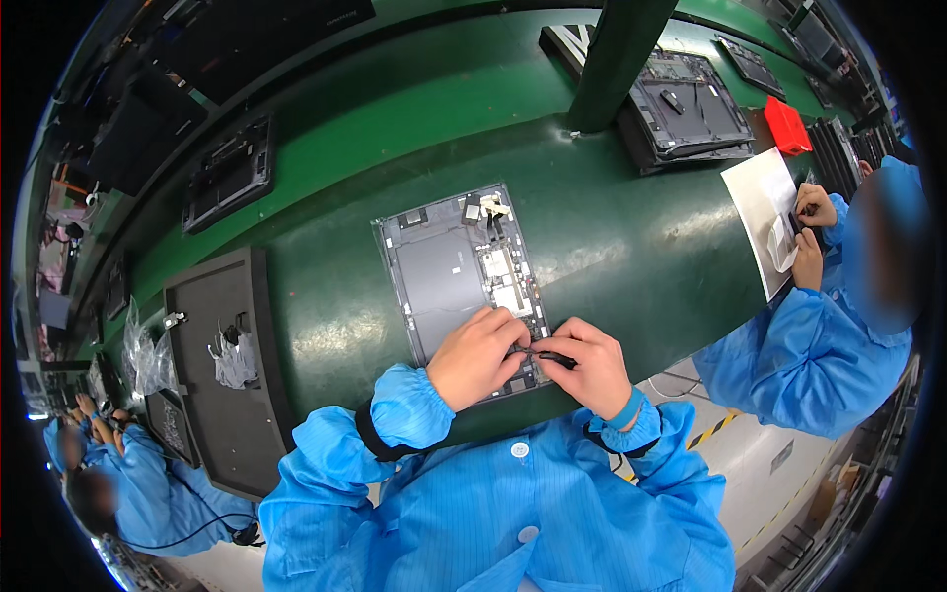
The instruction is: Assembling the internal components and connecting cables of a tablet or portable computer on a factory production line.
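An opened grey laptop chassis (444, 266) lies on the green conveyor belt (612, 266), its boards and cables exposed. My left hand (477, 355) rests on the chassis's near edge, fingers curled and pinching a small dark part. My right hand (587, 363) is beside it, fingers closed on a thin dark tool or cable (548, 355) at the chassis's near right corner. Both hands touch over that corner. What exactly sits under the fingers is hidden.
A dark tray (222, 395) with small bagged parts (235, 360) sits at my left. More open chassis (691, 109) lie farther along the belt, next to a red bin (787, 125). A green post (617, 59) stands behind. Co-workers in blue coats work at right (819, 335) and lower left (128, 483).
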Motion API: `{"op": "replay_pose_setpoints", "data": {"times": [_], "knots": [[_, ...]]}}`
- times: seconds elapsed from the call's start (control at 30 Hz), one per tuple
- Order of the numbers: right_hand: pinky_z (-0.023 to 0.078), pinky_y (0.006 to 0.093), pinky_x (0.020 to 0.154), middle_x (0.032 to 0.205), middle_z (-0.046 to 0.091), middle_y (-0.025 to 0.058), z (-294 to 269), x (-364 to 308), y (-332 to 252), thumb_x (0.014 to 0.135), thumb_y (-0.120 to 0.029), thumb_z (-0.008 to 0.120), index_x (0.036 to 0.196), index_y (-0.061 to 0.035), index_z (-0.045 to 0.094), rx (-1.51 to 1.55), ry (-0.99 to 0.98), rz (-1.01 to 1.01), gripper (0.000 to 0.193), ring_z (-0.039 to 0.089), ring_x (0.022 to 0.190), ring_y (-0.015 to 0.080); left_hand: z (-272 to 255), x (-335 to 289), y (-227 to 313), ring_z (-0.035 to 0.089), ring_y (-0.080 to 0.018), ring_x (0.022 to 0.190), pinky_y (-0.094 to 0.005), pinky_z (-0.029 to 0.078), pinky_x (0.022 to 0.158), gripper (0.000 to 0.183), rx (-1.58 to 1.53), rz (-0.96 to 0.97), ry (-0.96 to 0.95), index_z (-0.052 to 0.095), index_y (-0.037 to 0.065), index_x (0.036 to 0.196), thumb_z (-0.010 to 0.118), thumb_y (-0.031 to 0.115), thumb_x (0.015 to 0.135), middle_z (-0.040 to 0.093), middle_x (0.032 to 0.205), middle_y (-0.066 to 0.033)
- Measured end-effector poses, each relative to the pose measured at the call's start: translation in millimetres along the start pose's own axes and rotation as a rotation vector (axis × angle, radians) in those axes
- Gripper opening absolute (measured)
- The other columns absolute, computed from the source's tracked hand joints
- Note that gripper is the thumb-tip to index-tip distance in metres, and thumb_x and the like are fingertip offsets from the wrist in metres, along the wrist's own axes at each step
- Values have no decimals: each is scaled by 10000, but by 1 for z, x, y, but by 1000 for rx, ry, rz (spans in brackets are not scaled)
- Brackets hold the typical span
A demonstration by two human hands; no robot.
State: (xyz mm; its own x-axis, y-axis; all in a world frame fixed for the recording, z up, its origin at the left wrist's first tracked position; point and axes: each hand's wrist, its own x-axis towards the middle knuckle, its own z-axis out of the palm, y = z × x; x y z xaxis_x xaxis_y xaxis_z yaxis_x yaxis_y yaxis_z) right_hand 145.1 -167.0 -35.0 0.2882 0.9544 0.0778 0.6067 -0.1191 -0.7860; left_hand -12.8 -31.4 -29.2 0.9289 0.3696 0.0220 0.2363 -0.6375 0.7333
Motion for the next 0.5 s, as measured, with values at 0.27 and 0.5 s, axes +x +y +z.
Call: {"op": "replay_pose_setpoints", "data": {"times": [0.27, 0.5], "knots": [[521, 340, 623, 822, 619, 35, 5, 4, -1, 707, -70, 754, 904, -96, 744, -9, -3, -42, 199, 638, 728, 225, 5, -2, -3, 564, -293, 926, -402, 503, 808, 167, -31, 15, 59, 631, 64, 952, 679, 62, 792, 569, 934, -75], [522, 334, 624, 819, 616, 33, 6, 2, -1, 696, -55, 757, 898, -94, 750, 5, 8, -33, 206, 637, 722, 218, 1, -8, 2, 579, -308, 886, -403, 501, 775, 138, -37, 10, 79, 650, 43, 895, 712, 42, 771, 568, 908, -90]]}}
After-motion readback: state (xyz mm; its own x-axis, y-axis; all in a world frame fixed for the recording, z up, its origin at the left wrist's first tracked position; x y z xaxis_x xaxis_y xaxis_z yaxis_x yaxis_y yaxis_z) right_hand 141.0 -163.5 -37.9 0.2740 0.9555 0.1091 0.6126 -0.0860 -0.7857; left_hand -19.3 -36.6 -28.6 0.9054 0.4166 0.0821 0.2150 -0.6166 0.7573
